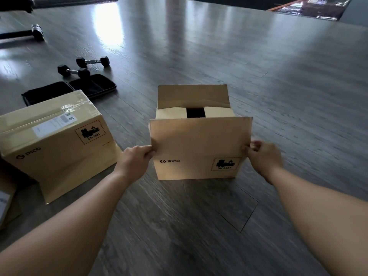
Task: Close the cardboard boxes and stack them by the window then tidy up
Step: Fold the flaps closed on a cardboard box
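An open cardboard box [197,166] marked PICO stands on the floor in front of me. Its two short inner flaps lie folded in with a dark gap between them. The far flap [193,96] stands upright. The near flap [199,134] is raised, and my left hand [137,158] pinches its left edge while my right hand [262,156] pinches its right edge. A second PICO box [53,140] sits to the left, taped along its top, with one loose flap spread on the floor in front of it.
Two black dumbbells [83,67] and an open black case [79,88] lie on the dark wood floor [278,96] behind the left box. Part of another box [6,202] shows at the left edge. A bench leg [22,33] is at the far left, a dark rug [239,1] at the top.
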Demonstrator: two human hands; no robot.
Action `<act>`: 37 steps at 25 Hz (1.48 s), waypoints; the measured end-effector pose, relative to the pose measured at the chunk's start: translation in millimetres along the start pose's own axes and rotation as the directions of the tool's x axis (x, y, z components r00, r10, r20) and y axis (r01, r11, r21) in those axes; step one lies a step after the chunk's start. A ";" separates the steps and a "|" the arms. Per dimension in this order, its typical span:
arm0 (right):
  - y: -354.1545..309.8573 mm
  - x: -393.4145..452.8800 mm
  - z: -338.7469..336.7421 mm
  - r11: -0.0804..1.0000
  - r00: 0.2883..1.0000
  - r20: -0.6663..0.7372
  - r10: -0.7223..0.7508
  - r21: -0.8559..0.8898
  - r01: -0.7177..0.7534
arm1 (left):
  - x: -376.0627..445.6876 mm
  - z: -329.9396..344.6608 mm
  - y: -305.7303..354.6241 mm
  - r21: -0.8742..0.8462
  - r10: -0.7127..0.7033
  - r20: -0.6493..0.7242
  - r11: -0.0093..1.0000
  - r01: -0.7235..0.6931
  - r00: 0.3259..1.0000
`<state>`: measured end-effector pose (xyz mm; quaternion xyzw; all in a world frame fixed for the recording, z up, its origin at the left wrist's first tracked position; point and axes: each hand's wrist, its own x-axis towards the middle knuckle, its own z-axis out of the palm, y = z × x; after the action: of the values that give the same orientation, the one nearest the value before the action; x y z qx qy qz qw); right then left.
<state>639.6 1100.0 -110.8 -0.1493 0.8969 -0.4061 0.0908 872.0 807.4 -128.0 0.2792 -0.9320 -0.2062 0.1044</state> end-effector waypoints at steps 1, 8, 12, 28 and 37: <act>-5.9 0.9 7.2 0.998 0.998 -0.054 -0.017 -0.060 0.013 | 1.0 0.8 4.7 -0.049 -0.049 -0.010 0.998 0.048 0.999; -8.3 -13.3 29.9 0.903 0.970 0.011 -0.242 -0.364 0.229 | -2.6 -4.8 6.8 -0.114 -0.199 0.041 0.973 0.203 0.979; -6.1 -15.4 32.4 0.862 0.949 -0.005 -0.315 -0.421 0.284 | -6.9 -5.9 -7.2 -0.195 -0.203 0.175 0.952 0.236 0.963; -20.2 51.8 29.6 0.983 0.996 0.035 0.078 -0.169 -0.071 | -6.7 -2.2 12.4 -0.191 -0.038 0.219 0.978 0.081 0.975; -18.9 33.4 24.7 0.995 0.997 -0.079 -0.025 0.093 0.033 | 4.4 3.9 41.1 0.117 -0.156 0.237 0.985 0.131 0.959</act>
<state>618.9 1059.4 -114.1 -0.1419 0.8775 -0.4546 0.0566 847.5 837.4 -113.0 0.3232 -0.9242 -0.1993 -0.0410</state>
